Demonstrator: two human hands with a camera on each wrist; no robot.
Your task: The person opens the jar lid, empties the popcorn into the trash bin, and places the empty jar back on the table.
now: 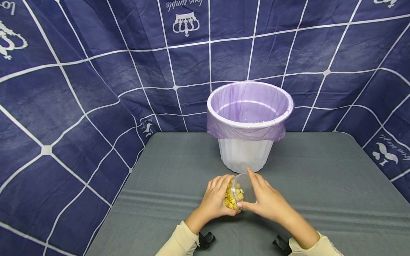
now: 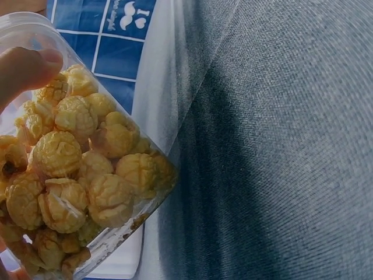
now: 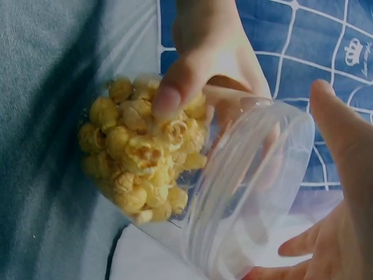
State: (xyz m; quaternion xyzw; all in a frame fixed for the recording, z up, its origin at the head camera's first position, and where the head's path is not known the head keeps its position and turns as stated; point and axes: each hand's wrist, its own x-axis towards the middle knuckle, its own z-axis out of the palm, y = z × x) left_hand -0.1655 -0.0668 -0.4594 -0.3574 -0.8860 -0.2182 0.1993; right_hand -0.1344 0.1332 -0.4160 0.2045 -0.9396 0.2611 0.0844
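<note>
Two hands grip one clear jar of popcorn on the near side of a bin

Writing: on the blue grid-pattern cloth [image 1: 189, 69] at the far side, "love simple" can be read upside down, beside a white crown [image 1: 186, 24]. At the right, a capital "I", a heart and a moustache [image 1: 387, 153] are printed with the same words.

Hands: the left hand [image 1: 215, 199] is wrapped round the body of the jar [image 1: 229, 201], its thumb pressed to the wall. The right hand [image 1: 269, 201] is spread wide about the clear lid [image 1: 247, 185], thumb on the near edge and fingers on the far edge; the palm stands apart from it.

Position: the jar is tilted, lid end to the right, just nearer than the white bin [image 1: 245, 156] with its purple liner [image 1: 256, 134]. Yellow popcorn [image 3: 145, 157] is heaped inside. Whether the jar touches the grey table [image 1: 179, 163] cannot be told.
</note>
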